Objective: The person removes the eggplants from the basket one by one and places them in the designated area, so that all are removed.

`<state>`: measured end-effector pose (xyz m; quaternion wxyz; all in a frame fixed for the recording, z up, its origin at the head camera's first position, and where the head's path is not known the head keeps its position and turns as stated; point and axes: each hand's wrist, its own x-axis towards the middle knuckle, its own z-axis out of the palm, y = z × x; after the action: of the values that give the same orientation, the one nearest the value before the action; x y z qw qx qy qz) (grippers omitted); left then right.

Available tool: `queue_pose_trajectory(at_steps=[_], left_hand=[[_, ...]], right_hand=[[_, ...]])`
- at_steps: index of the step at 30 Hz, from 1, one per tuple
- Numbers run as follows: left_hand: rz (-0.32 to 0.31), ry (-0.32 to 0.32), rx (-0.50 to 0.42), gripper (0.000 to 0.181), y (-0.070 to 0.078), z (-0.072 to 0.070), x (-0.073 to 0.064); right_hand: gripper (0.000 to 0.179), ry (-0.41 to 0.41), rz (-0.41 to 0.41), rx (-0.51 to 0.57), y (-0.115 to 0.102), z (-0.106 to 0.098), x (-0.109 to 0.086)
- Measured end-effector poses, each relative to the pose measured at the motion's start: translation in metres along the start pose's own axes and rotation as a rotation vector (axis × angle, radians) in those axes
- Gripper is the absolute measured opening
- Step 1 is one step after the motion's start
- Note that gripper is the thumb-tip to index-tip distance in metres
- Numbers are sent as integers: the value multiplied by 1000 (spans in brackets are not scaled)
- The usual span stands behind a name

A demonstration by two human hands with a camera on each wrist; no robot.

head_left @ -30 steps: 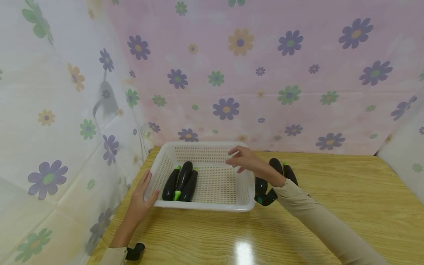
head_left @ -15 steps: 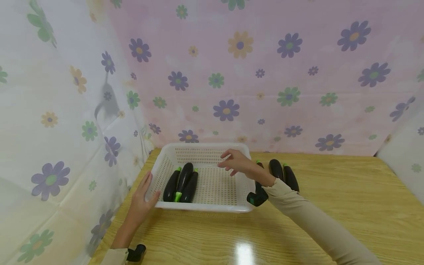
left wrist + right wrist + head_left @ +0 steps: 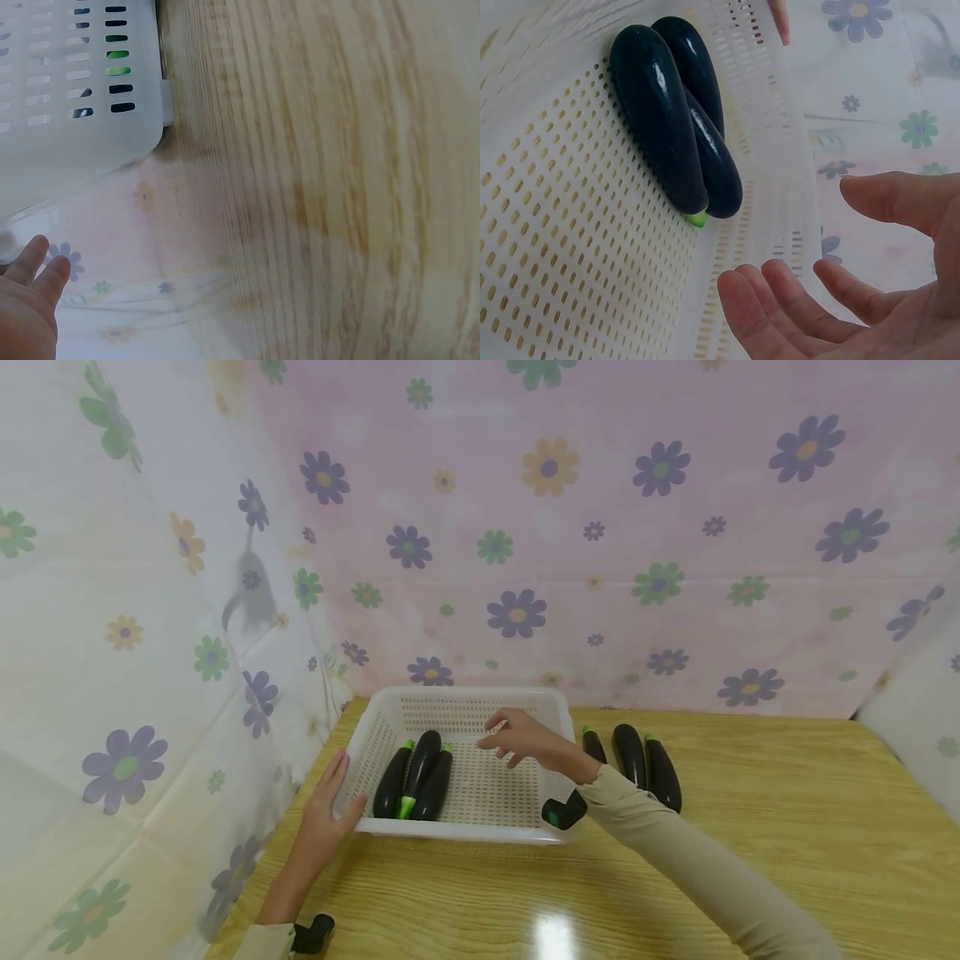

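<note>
A white perforated plastic basket (image 3: 465, 832) holds three dark eggplants (image 3: 423, 763), lying side by side at its left end. My left hand (image 3: 324, 814) rests at the basket's left rim, thumb and fingers spread; in the left wrist view its fingertips lie by the basket wall (image 3: 82, 146). Over the basket's right half hovers my right hand (image 3: 525, 739), fingers parted and nothing between them. The right wrist view shows that hand (image 3: 840, 307) with loosely bent fingers, apart from the eggplants (image 3: 660, 112).
Three more eggplants (image 3: 630, 750) lie on the wooden table (image 3: 787, 810) right of the basket, one partly hidden by my right arm. A flowered cloth (image 3: 600, 552) hangs behind and at the sides. Black wrist devices (image 3: 564, 811) sit on both wrists.
My right hand has moved left, from the basket's right rim further over its inside, uncovering more of the eggplants on the table. The left hand stays at the rim.
</note>
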<state>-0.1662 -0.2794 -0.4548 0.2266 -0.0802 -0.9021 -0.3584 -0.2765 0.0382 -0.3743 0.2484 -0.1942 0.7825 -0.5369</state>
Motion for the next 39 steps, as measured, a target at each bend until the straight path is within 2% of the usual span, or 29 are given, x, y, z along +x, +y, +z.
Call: queue_pose_trajectory(at_steps=[14, 19, 23, 28, 35, 39], left_hand=[[-4, 9, -14, 67, 0, 0, 0], [1, 11, -2, 67, 0, -1, 1], [4, 12, -4, 68, 0, 1, 1], [13, 10, -15, 67, -2, 2, 1], [26, 21, -9, 66, -4, 0, 2], [26, 20, -19, 66, -5, 1, 3]], right_hand=[[44, -48, 41, 6, -7, 24, 26], [44, -90, 77, 65, -2, 33, 42], [35, -113, 111, 102, 2, 40, 54], [28, -77, 173, 79, 8, 50, 66], [55, 14, 272, 33, 12, 70, 76], [43, 10, 279, -45, 15, 82, 80]])
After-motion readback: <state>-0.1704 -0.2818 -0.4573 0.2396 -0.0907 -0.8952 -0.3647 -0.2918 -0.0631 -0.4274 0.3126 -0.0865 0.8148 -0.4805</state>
